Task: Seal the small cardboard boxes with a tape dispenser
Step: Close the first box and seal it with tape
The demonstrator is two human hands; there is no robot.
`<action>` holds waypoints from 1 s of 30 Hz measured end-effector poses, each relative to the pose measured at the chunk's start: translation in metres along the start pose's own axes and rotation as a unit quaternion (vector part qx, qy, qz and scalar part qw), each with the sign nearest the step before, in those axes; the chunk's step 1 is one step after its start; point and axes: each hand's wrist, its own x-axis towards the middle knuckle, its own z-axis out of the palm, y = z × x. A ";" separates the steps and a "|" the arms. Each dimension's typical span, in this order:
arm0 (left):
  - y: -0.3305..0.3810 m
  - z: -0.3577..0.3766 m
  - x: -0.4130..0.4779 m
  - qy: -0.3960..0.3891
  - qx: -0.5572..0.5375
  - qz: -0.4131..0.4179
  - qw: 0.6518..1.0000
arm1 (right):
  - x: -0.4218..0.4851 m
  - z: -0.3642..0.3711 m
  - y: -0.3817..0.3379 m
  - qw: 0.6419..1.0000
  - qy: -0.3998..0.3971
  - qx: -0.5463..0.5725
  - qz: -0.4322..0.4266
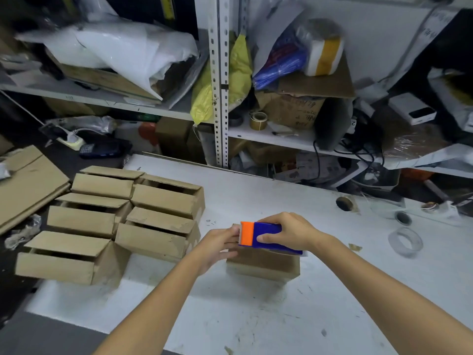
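Small cardboard box (263, 267) near middle of white table (256, 321), blue-and-orange tape dispenser (263, 235) flat on its top, right hand (294, 230) curled around dispenser body, left hand (217, 245) gripping box's left end beside orange tip, open-flapped boxes (158, 201) clustered to the left, clear tape roll (405, 242) to the right.

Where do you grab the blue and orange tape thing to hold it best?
Grip the tape dispenser by its blue body, coming from above on the right, as the right hand does. That leaves its orange end, pointing left over the box, uncovered.
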 end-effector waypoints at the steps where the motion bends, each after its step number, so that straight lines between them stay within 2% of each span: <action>1: 0.001 0.000 0.000 -0.019 -0.012 -0.003 1.000 | 0.001 -0.001 -0.001 1.000 0.000 0.000 0.001; 14: -0.001 -0.010 0.010 -0.046 -0.077 -0.050 0.995 | 0.000 -0.002 -0.008 0.999 -0.022 0.000 0.028; 17: -0.002 -0.009 0.011 -0.069 -0.018 -0.039 0.997 | 0.000 -0.001 -0.010 0.999 -0.027 -0.005 0.017; 21: -0.004 -0.014 0.018 0.003 0.097 -0.014 0.995 | 0.000 -0.004 -0.010 0.998 -0.042 -0.032 0.017; 25: -0.003 -0.027 0.018 0.083 0.115 -0.016 0.990 | 0.006 -0.010 -0.016 0.996 -0.070 -0.037 0.043; 30: -0.015 -0.035 0.019 0.147 0.108 -0.040 0.982 | 0.019 -0.002 -0.031 0.992 -0.088 -0.079 0.053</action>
